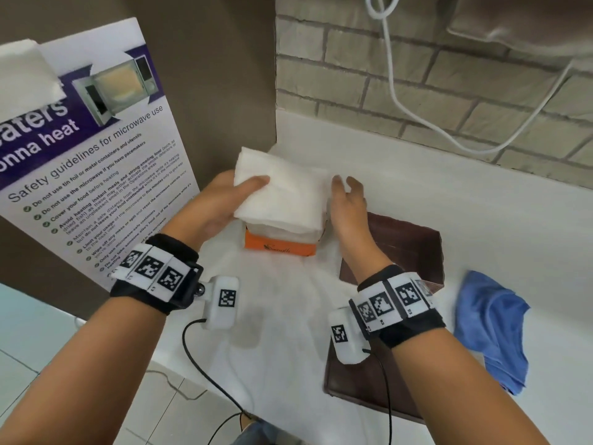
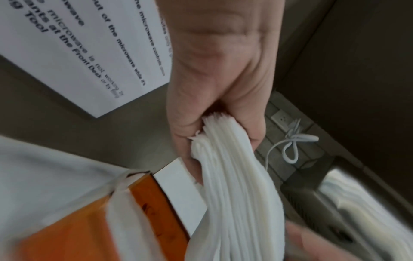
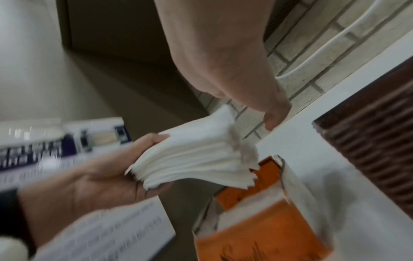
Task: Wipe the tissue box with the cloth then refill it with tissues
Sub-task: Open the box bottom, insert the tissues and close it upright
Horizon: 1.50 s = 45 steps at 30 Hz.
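Head view: left hand [image 1: 221, 200] at 9 o'clock of centre, thumb over and fingers under a thick stack of white tissues [image 1: 282, 191], gripped just above the open orange tissue box [image 1: 279, 248] on the white counter [image 1: 449, 200]. Right hand [image 1: 349, 200] at 3 o'clock of the stack, fingers loosely extended, holding nothing. Blue cloth [image 1: 491, 329] crumpled at 4 o'clock, well apart from the box; brown woven mat [image 1: 414, 245] under the right wrist.
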{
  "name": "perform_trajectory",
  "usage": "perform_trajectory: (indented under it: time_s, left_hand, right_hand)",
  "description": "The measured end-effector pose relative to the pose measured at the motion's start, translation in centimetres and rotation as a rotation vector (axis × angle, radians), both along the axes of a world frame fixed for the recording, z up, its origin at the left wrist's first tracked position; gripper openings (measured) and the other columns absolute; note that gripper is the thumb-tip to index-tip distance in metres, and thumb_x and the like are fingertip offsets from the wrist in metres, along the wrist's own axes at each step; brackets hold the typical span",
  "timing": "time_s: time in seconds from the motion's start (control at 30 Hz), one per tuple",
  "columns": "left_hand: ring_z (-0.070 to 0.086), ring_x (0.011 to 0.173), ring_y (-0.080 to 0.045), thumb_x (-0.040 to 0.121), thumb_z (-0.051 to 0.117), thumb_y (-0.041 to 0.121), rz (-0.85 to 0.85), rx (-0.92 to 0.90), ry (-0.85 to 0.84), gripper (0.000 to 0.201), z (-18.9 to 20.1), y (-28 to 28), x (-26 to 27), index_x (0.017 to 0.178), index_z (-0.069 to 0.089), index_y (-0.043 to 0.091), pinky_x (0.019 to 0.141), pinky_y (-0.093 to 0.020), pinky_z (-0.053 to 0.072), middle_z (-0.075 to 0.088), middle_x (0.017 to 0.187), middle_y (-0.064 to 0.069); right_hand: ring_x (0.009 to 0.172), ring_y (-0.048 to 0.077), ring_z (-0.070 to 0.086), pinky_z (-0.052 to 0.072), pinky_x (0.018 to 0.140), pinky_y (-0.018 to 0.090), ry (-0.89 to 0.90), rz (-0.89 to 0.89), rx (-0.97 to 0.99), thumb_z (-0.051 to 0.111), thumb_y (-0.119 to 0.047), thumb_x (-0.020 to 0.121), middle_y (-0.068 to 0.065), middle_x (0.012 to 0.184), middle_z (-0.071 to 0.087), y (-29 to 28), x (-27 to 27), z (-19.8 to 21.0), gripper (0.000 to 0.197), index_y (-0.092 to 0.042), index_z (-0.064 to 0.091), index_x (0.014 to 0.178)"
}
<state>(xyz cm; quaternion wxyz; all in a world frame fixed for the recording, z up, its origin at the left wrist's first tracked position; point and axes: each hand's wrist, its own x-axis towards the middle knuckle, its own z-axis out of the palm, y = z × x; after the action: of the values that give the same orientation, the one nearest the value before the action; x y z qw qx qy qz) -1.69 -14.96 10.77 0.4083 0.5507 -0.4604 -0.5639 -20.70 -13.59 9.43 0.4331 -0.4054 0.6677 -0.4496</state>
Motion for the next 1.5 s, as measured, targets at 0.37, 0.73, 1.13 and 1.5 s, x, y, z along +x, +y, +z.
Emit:
perform_trajectory:
  time_s: [0.37, 0.73, 1.13, 1.5]
  left_hand:
    - [0.073, 0.087, -0.009, 0.097, 0.058, 0.028, -0.12, 0.019, 0.111, 0.024, 4.5, 2.1, -6.6, 0.118, 0.063, 0.018, 0.064, -0.027, 0.061, 0.075, 0.103, 0.004]
    - [0.057, 0.114, -0.026, 0.093, 0.061, 0.025, -0.276, -0.002, -0.438, 0.064, -0.9, 1.9, -17.4, 0.143, 0.03, 0.0, 0.095, -0.031, 0.049, 0.054, 0.134, -0.013]
    - [0.052, 0.125, -0.035, 0.099, 0.04, 0.0, -0.498, -0.049, -0.885, 0.048, -3.0, 2.6, -20.9, 0.144, 0.025, -0.007, 0.097, -0.035, 0.042, 0.047, 0.141, -0.023]
    - [0.044, 0.13, -0.032, 0.092, 0.049, -0.007, -0.442, -0.179, -1.106, 0.06, -3.6, 3.3, -22.2, 0.146, 0.024, -0.005, 0.103, -0.032, 0.041, 0.033, 0.146, -0.024]
  right_hand:
    - [0.118, 0.028, 0.059, 0.047, 0.1, 0.045, -0.8, 0.253, 0.035, 0.024, -0.079, 0.08, 0.008, 0.13, 0.061, 3.9, -8.0, 5.2, 0.084, -0.02, 0.05, 0.135]
    - [0.108, 0.024, 0.051, 0.035, 0.072, 0.025, 0.544, 0.092, 0.31, 0.056, -0.033, 0.092, 0.005, 0.113, 0.051, 6.4, -15.7, 2.8, 0.051, 0.001, 0.046, 0.128]
    - [0.117, 0.03, 0.055, 0.045, 0.092, 0.032, 1.031, 0.34, 0.429, 0.047, -0.008, 0.093, 0.017, 0.129, 0.057, 4.1, -13.3, 0.0, 0.032, 0.001, 0.053, 0.123]
    - [0.116, 0.03, 0.049, 0.046, 0.087, 0.032, 1.279, 0.22, 0.304, 0.057, 0.001, 0.084, 0.019, 0.127, 0.047, 5.1, -12.1, -0.9, 0.046, 0.0, 0.043, 0.127]
